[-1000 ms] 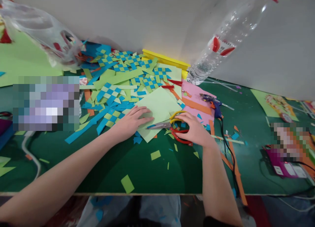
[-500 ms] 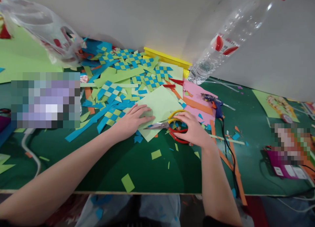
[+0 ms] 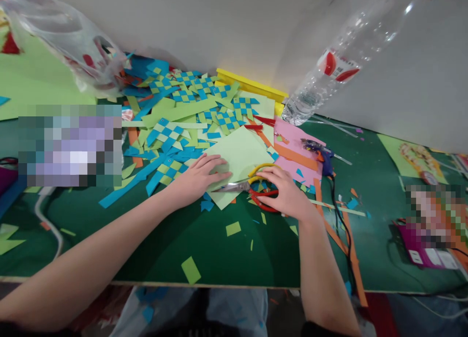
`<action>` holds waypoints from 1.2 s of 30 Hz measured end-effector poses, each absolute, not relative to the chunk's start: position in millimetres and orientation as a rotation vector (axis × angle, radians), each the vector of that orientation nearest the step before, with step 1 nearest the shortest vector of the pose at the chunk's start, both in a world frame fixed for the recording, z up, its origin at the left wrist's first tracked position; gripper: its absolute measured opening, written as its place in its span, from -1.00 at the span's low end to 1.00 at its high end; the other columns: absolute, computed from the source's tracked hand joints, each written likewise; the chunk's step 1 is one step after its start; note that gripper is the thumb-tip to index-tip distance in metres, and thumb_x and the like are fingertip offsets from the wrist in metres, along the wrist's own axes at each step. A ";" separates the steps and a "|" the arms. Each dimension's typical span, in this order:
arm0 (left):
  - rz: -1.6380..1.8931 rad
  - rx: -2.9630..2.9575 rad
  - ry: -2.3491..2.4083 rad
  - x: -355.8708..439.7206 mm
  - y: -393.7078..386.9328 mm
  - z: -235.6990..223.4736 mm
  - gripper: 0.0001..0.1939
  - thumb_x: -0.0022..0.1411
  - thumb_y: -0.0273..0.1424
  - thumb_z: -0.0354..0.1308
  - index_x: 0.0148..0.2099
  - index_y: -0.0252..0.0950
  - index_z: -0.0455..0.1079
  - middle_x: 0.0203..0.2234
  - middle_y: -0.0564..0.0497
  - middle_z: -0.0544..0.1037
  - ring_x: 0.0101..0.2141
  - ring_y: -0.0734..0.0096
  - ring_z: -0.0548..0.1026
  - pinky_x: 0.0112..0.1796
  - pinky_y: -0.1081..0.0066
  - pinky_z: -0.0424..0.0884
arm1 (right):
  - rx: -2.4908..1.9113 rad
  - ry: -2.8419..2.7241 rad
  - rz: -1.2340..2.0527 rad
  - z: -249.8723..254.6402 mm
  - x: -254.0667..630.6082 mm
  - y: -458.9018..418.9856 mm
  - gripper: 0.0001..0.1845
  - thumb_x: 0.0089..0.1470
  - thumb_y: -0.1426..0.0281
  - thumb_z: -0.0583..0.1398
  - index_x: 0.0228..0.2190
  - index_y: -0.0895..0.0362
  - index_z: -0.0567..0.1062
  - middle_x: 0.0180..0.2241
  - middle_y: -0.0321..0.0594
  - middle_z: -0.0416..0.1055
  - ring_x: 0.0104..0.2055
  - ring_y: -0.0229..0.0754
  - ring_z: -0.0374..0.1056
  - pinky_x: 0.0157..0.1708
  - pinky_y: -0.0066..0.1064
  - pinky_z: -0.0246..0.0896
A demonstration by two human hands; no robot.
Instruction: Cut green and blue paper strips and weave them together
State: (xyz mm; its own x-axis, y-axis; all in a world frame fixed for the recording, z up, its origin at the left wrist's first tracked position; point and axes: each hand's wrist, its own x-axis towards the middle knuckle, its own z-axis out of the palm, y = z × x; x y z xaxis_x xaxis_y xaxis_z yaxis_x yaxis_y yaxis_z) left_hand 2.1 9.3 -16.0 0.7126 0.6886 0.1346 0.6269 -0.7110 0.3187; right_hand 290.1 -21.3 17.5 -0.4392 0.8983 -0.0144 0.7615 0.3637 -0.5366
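A pale green sheet of paper [image 3: 243, 152] lies on the green table, one corner towards me. My left hand [image 3: 197, 180] rests flat on its left side, fingers stretched out and slightly apart. Scissors [image 3: 239, 186] with one yellow and one red handle loop are held in my right hand [image 3: 292, 193], its fingers at the loops. Their blades point left across the near part of the sheet, close below my left fingers. Whether the blades are parted is hard to make out. Blue-and-green woven paper fish [image 3: 166, 132] lie in a pile beyond my left hand.
A clear plastic bottle [image 3: 331, 66] leans at the back right. Behind the paper pile stands a plastic bag [image 3: 69, 35]. Pink paper [image 3: 292, 132], a blue glue gun [image 3: 323, 159] with a black cord, and orange strips [image 3: 353, 259] are on the right. Scraps litter the table.
The whole view has shifted slightly to the right. Both hands, the scissors and the sheet keep nearly the same places relative to each other.
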 end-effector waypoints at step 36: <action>0.428 2.942 0.967 -10.6 8.8 -12.7 -0.70 0.38 -0.46 -0.05 0.04 -0.22 0.45 0.16 -0.08 0.37 0.24 0.17 0.18 0.26 0.05 0.04 | -1.621 -2.337 0.721 20.7 305.4 -22.7 -0.50 -0.08 0.30 0.32 -0.05 0.01 0.41 0.12 -0.14 0.28 0.13 0.08 0.23 0.12 0.01 0.18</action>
State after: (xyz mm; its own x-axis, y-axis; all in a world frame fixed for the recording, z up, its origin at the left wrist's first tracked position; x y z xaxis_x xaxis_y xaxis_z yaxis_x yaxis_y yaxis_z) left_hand -10.6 8.8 -12.7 0.7713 0.5841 0.2528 0.5799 -0.8086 0.0990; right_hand 305.4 -22.7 20.7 -0.3746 0.9213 -0.1043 0.8200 0.2767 -0.5010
